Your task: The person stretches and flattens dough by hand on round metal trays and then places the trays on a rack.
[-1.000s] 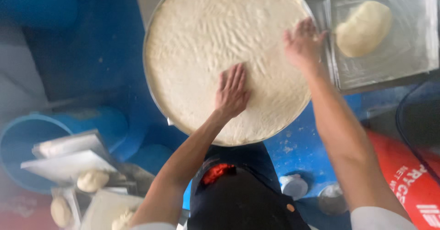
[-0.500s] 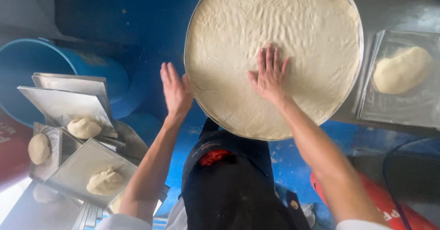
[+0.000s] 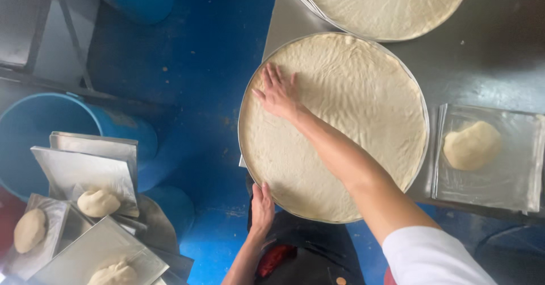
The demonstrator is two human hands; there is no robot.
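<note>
From my seat I see the big round pan (image 3: 397, 72) of flattened dough (image 3: 346, 120) lying flat on the grey worktop (image 3: 488, 52), its near-left rim jutting over the worktop edge above the blue floor (image 3: 198, 63). Being a disc, it has no long axis and points nowhere. My right hand (image 3: 278, 95) lies palm-down on the dough's upper left, fingers (image 3: 273, 76) spread and straight, gripping nothing. My left hand (image 3: 262, 205) meets the pan's near rim; whether its fingers curl under I cannot tell, as the edge hides them. A second dough-filled pan (image 3: 386, 4) is cut off at the top. A dough ball (image 3: 471, 145) sits on a square tray (image 3: 511, 177) to the right; more trays with dough balls (image 3: 97, 201) stack at lower left, partly out of view.
</note>
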